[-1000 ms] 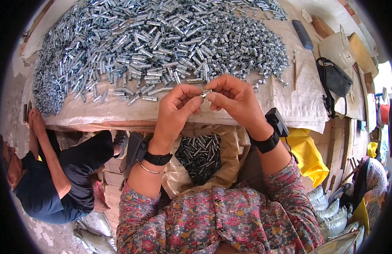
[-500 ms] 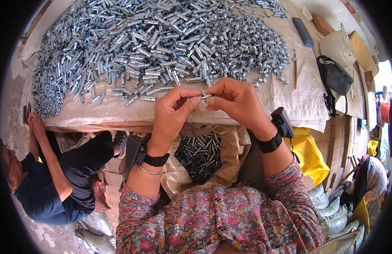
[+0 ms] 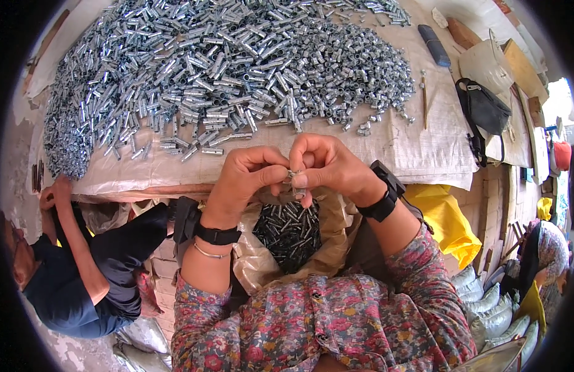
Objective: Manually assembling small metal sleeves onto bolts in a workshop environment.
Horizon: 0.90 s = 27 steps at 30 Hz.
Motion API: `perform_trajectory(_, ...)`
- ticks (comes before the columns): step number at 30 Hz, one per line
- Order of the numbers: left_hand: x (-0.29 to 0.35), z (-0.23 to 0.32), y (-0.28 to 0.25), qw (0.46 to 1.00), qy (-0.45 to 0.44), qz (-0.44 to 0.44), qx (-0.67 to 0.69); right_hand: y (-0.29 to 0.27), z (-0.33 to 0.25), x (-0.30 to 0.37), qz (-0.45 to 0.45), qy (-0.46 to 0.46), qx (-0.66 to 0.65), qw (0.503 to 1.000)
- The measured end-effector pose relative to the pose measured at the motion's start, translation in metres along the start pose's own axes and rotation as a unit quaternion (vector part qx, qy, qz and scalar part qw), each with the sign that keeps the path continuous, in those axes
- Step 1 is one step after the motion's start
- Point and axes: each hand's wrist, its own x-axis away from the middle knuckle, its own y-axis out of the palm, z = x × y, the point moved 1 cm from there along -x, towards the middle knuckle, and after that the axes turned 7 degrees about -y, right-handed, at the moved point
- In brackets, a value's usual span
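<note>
From my remote seat I see the table (image 3: 433, 149) beyond the sack (image 3: 336, 239), its metal pile (image 3: 206, 71) much as it was. Dark pieces (image 3: 290, 239) lie inside the sack. My left hand (image 3: 250, 175) and right hand (image 3: 336, 170) have come down from the table's edge toward the sack's far rim, fingertips together, both pinching one small piece (image 3: 299, 193). It lay crosswise a moment ago; now it seems to point down toward the sack. I judge the handwork on it unfinished, since neither pinch has loosened.
</note>
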Motion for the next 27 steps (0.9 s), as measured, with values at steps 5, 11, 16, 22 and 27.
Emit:
perform_trajectory(5, 0.004, 0.005, -0.007, 0.988, -0.032, 0.042, -0.147, -0.027, -0.013, -0.002, 0.134, -0.121, 0.555, 0.812)
perform_trajectory(11, -0.007, 0.014, 0.006, 0.880, 0.107, 0.072, -0.456, -0.040, -0.018, 0.003, 0.208, -0.091, 0.809, 0.542)
perform_trajectory(16, -0.033, 0.000, 0.001, 0.729, 0.248, 0.263, -0.581, -0.034, -0.009, -0.004, 0.188, -0.057, 0.819, 0.539)
perform_trajectory(22, -0.035, -0.002, 0.003, 0.708, 0.207, 0.263, -0.621, -0.030, -0.007, -0.007, 0.183, -0.060, 0.829, 0.525)
perform_trajectory(27, -0.025, 0.001, 0.005, 0.816, 0.166, 0.267, -0.485, -0.026, -0.005, -0.005, 0.166, -0.066, 0.847, 0.501)
